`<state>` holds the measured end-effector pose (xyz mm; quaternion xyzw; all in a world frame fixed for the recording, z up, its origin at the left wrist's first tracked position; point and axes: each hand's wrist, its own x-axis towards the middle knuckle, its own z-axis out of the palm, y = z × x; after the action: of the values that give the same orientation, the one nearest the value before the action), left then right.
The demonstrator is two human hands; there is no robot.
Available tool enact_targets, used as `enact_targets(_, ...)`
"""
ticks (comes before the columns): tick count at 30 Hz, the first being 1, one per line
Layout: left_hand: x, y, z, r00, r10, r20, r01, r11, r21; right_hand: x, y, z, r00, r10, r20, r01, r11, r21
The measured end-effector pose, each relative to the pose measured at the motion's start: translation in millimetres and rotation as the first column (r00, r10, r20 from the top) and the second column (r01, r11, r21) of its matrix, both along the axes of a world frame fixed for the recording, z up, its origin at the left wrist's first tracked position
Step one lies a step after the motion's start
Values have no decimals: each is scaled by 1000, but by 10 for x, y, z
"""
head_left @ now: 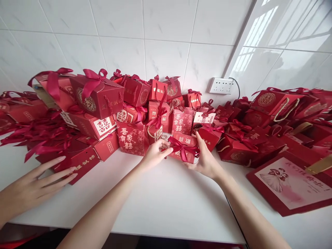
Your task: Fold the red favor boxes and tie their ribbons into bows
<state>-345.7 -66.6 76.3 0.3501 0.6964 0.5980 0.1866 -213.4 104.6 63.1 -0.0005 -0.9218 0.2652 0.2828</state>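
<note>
Both my hands hold one small red gift box with a red ribbon bow (183, 149) near the middle of the white table (160, 197). My left hand (155, 154) pinches its left end, fingers closed on the ribbon. My right hand (204, 157) cups its right side, thumb raised along the edge. The box rests low at the front of a heap of red gift boxes (135, 114) against the tiled wall.
Another person's hand (36, 183) lies flat, fingers spread, on a flat red box (77, 164) at the left. Red gift bags with rope handles (275, 103) and a large flat red bag showing a couple (293, 183) fill the right. A wall socket (221, 85) sits behind.
</note>
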Motion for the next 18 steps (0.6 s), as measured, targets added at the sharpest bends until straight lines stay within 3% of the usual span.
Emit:
enact_targets(4,-13,-41,72,995,-102,-15,101,993,-62,-7,5,-14,1000,-28,7,28,999,21)
enact_targets(9,-90,-166,178,983,-183,-9,176,956,-234,1,-9,3,996,-92,15,92,996,11)
enact_targets(11,-145,-242,191,952,-304,34,295,884,-363,5,-9,13,994,-106,28,106,994,6)
enact_targets(14,-221,-344,232,887,-439,147,440,702,-560,5,-4,17,994,-104,33,103,995,14)
enact_targets(15,-238,-359,253,895,-421,146,425,705,-568,3,-3,14,995,-98,28,98,995,21)
enact_targets(16,-249,-359,274,924,-365,114,367,763,-532,0,-3,8,996,-91,22,90,996,28)
enact_targets(18,-247,-312,295,988,-155,6,149,934,-324,-6,-11,-8,997,-74,15,74,996,40)
